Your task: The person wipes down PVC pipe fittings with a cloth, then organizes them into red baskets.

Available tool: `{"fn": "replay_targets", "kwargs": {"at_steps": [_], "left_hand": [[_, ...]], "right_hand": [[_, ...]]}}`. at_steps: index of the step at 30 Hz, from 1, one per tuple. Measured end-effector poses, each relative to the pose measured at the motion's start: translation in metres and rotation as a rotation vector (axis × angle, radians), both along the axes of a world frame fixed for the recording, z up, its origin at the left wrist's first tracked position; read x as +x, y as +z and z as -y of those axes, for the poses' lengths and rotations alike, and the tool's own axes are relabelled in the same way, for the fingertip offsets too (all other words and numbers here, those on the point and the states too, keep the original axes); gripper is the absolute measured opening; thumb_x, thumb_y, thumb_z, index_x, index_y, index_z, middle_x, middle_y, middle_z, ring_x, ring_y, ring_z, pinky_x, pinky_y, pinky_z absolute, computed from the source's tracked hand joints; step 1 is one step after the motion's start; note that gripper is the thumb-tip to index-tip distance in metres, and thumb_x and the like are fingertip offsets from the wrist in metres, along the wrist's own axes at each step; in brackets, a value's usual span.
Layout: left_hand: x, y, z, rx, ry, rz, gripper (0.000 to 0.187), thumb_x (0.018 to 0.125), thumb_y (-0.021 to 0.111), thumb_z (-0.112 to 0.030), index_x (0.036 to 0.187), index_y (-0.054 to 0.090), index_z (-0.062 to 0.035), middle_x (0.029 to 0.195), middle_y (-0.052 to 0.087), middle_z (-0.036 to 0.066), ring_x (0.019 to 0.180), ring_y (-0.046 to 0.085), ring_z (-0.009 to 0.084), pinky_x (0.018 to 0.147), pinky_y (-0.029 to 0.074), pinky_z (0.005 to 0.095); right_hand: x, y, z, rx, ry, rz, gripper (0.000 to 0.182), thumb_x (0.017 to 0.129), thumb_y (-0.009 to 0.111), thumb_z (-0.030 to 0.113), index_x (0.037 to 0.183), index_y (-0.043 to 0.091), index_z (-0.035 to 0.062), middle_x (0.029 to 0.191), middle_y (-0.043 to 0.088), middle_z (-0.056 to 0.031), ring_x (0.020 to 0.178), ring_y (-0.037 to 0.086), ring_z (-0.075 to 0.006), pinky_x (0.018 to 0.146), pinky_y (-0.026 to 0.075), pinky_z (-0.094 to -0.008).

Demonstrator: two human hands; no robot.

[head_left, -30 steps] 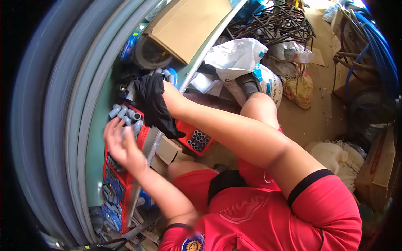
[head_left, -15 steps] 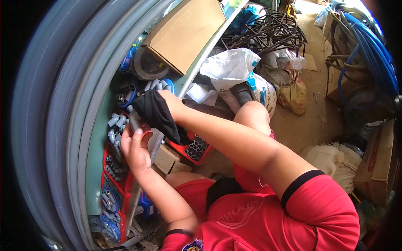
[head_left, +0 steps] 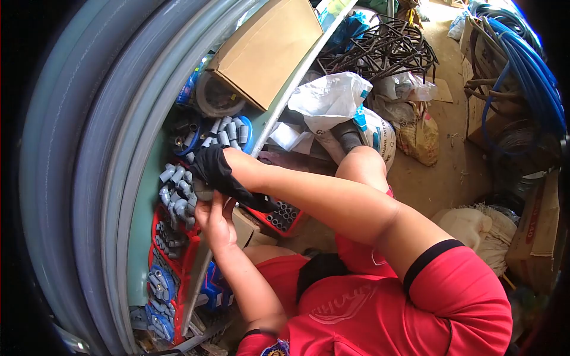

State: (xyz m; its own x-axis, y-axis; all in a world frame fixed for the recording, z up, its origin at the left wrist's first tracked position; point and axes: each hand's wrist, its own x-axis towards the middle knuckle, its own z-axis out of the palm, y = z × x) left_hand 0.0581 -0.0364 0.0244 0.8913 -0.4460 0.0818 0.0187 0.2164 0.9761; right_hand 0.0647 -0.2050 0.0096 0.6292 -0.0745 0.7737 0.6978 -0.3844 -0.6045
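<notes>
My right hand [head_left: 228, 163] is mostly hidden under a bunched black cloth [head_left: 217, 172] that it grips. Just below it, my left hand [head_left: 217, 222] has its fingers closed around a grey pipe fitting [head_left: 203, 191], with the cloth pressed against the fitting's upper side. Loose grey elbow fittings [head_left: 175, 196] lie immediately to the left of my hands. Above the cloth, a blue-rimmed basket [head_left: 247, 133] holds short grey couplings [head_left: 224, 137].
Large grey pipes [head_left: 89, 148] curve along the left. Red trays [head_left: 184, 261] of fittings sit on the shelf. A cardboard box [head_left: 267, 50] stands above. Bent steel bars [head_left: 386, 53], a white sack [head_left: 380, 133] and blue coils [head_left: 522, 65] fill the right side.
My left hand has moved slightly right and down, and its fingers now sit closer to the cloth. The fitting is more covered. The view has shifted a little.
</notes>
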Motion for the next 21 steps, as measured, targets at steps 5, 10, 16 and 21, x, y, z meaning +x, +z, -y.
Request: {"fn": "replay_targets", "kwargs": {"at_steps": [5,10,16,21], "left_hand": [[-0.002,0.049,-0.006,-0.095,-0.029,0.011,0.040,0.099,0.066,-0.025,0.129,0.058,0.0007,0.117,0.067,0.010,0.103,0.066,0.0205,0.086,0.057,0.0364],[0.011,0.031,-0.026,0.005,-0.055,-0.032,0.031,0.101,0.064,-0.021,0.122,0.063,0.0023,0.115,0.069,0.012,0.102,0.068,0.0211,0.088,0.057,0.0370],[0.005,0.041,-0.028,-0.012,-0.212,-0.042,0.053,0.101,0.060,-0.021,0.146,0.043,-0.0018,0.137,0.057,0.015,0.119,0.062,0.0279,0.089,0.060,0.0461],[0.015,0.034,-0.022,-0.205,-0.039,0.035,0.048,0.098,0.064,-0.014,0.142,0.046,-0.0029,0.127,0.062,0.013,0.113,0.065,0.0265,0.092,0.059,0.0460]], "right_hand": [[-0.016,0.011,-0.001,-0.112,-0.212,-0.179,0.025,0.075,0.067,0.031,0.083,0.066,0.0076,0.076,0.065,-0.0202,0.078,0.064,-0.0444,0.065,0.051,-0.0504],[-0.016,0.003,0.006,-0.263,-0.278,-0.118,0.025,0.076,0.067,0.034,0.086,0.062,0.0120,0.074,0.064,-0.0139,0.069,0.063,-0.0401,0.056,0.048,-0.0489],[-0.020,0.010,0.002,-0.254,-0.208,-0.098,0.027,0.077,0.067,0.034,0.088,0.065,0.0095,0.079,0.065,-0.0166,0.073,0.065,-0.0410,0.062,0.051,-0.0499],[-0.005,0.017,0.016,-0.145,-0.245,0.094,0.032,0.079,0.067,0.025,0.103,0.066,0.0035,0.100,0.065,-0.0178,0.095,0.063,-0.0375,0.083,0.050,-0.0454]]}}
